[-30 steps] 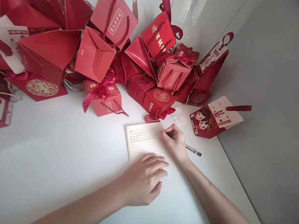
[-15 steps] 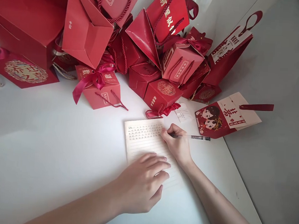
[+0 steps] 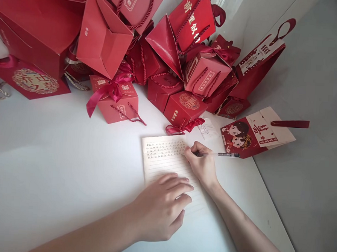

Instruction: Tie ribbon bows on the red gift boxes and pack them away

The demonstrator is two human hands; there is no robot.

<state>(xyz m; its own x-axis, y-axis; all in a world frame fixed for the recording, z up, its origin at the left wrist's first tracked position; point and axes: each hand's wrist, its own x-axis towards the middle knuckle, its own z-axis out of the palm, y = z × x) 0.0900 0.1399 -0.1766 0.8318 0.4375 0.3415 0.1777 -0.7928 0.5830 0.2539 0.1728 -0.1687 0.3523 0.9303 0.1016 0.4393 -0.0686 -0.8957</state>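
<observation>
A lined sheet of paper (image 3: 162, 159) lies on the white table (image 3: 56, 165), its top lines filled with small handwriting. My left hand (image 3: 161, 206) rests flat on the lower part of the sheet, fingers stretched out. My right hand (image 3: 202, 163) grips a pen (image 3: 226, 155), whose tip touches the right end of the written lines. The pen's barrel points right, nearly level.
A heap of red gift boxes and bags (image 3: 149, 53) with cords and ribbons fills the back of the table. A red and cream cartoon bag (image 3: 255, 132) lies flat at the right edge. A small white slip (image 3: 209, 130) sits behind the paper. Grey floor (image 3: 309, 178) is right.
The pen's barrel has swung from pointing down-right to nearly level. My view dipped and moved closer to the boxes. My left hand has stayed on the paper.
</observation>
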